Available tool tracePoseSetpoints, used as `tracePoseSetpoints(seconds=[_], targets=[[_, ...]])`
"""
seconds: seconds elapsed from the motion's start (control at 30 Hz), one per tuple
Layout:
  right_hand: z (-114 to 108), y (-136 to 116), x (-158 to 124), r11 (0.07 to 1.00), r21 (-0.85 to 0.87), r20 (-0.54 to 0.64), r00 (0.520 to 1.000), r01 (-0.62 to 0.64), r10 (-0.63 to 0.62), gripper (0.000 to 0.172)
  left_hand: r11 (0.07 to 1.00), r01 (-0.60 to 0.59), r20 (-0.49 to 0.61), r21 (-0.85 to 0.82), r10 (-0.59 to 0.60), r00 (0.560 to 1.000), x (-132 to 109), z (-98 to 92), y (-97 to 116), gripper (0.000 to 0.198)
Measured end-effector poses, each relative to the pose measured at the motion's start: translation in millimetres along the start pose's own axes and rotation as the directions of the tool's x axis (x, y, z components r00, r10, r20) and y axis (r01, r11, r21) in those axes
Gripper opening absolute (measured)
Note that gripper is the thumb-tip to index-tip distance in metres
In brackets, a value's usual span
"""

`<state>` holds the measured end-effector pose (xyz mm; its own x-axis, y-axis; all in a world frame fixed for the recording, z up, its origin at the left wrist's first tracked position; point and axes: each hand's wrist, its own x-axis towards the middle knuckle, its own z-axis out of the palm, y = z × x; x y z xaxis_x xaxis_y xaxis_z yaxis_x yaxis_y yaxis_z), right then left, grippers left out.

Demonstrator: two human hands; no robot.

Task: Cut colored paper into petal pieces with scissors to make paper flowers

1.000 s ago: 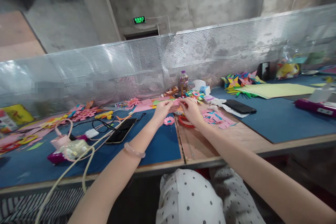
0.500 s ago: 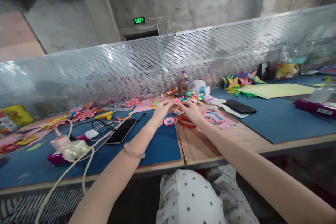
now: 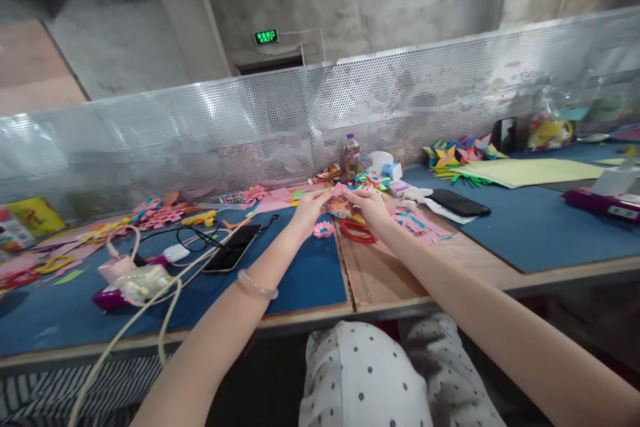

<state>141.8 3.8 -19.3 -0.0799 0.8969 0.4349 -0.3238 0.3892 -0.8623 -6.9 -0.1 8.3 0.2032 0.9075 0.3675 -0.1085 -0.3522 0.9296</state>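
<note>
Between my two hands, a small piece of pink paper (image 3: 339, 190) is held up above the table. My left hand (image 3: 311, 207) pinches its left side, wearing a pale bangle lower on the wrist. Fingers of my right hand (image 3: 367, 204) are closed at its right side. Just below lies a pink paper flower (image 3: 323, 229) on the blue mat. Red-handled scissors (image 3: 357, 230) rest under my right hand. To the right of them is a heap of pink and blue paper strips (image 3: 423, 225).
A black phone (image 3: 459, 203) lies on tissue at right, another phone (image 3: 234, 248) at left among cables. Behind stand a drink bottle (image 3: 351, 155) and a perforated metal screen (image 3: 260, 127). Yellow paper sheets (image 3: 535, 172) lie at far right, a purple power strip (image 3: 107, 298) at left.
The pink paper now shows flatter and larger between my fingers. My right hand has shifted slightly to the right; my left hand stays almost in place.
</note>
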Motion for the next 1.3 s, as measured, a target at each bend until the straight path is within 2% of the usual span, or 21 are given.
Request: tracePoseSetpoints(seconds=[0.1,0.17,0.2,0.23,0.3,0.37,0.47,0.63,0.73,0.87,1.13,1.3], targets=[[-2.0,2.0,1.0,0.999,-0.054,0.017,1.0,0.007,-0.006,0.035,1.0,0.009,0.013,-0.013,-0.009,1.0,-0.1,-1.0,-0.2,0.031],[-2.5,2.9,1.9,0.976,-0.205,-0.001,0.998,0.068,-0.07,0.037,0.999,0.038,0.017,-0.027,-0.038,0.999,-0.3,-1.0,0.4,0.031],[-2.4,3.2,2.2,0.939,-0.319,-0.016,0.99,0.131,-0.143,0.037,0.998,0.057,0.015,-0.035,-0.057,0.998,-0.4,-1.0,0.8,0.03],[-2.1,3.4,2.3,0.874,-0.44,-0.019,0.971,0.206,-0.239,0.037,0.996,0.073,0.011,-0.045,-0.073,0.997,-0.6,-1.0,1.1,0.029],[-1.0,3.6,1.5,0.686,-0.639,0.022,0.9,0.347,-0.434,0.032,0.993,0.091,0.007,-0.07,-0.091,0.996,-1.0,-1.2,1.0,0.028],[-0.1,3.7,-0.3,0.52,-0.739,0.1,0.833,0.428,-0.545,0.029,0.991,0.091,0.009,-0.095,-0.091,0.996,-1.4,-1.6,0.2,0.027],[-0.2,3.7,-2.8,0.384,-0.802,0.162,0.786,0.457,-0.597,0.026,0.99,0.101,0.022,-0.104,-0.099,0.995,-2.5,-1.8,-0.8,0.026],[-3.4,3.0,-1.6,0.228,-0.831,0.251,0.708,0.507,-0.66,0.022,0.985,0.121,0.052,-0.121,-0.116,0.992,-4.3,-1.0,0.6,0.025],[-4.2,2.3,-0.9,0.144,-0.836,0.316,0.68,0.529,-0.661,0.019,0.983,0.134,0.055,-0.127,-0.128,0.99,-4.8,0.0,1.5,0.026],[-3.6,2.0,-1.4,0.081,-0.838,0.367,0.668,0.539,-0.648,0.018,0.979,0.151,0.048,-0.134,-0.146,0.988,-4.6,1.3,1.1,0.026],[-3.9,3.1,0.1,0.076,-0.824,0.39,0.66,0.562,-0.642,0.02,0.982,0.134,0.058,-0.135,-0.127,0.99,-2.8,-0.9,-0.4,0.023],[-7.9,5.8,1.1,0.011,-0.811,0.459,0.646,0.585,-0.61,0.022,0.98,0.141,0.073,-0.142,-0.132,0.989,-2.8,-1.7,0.3,0.024]])
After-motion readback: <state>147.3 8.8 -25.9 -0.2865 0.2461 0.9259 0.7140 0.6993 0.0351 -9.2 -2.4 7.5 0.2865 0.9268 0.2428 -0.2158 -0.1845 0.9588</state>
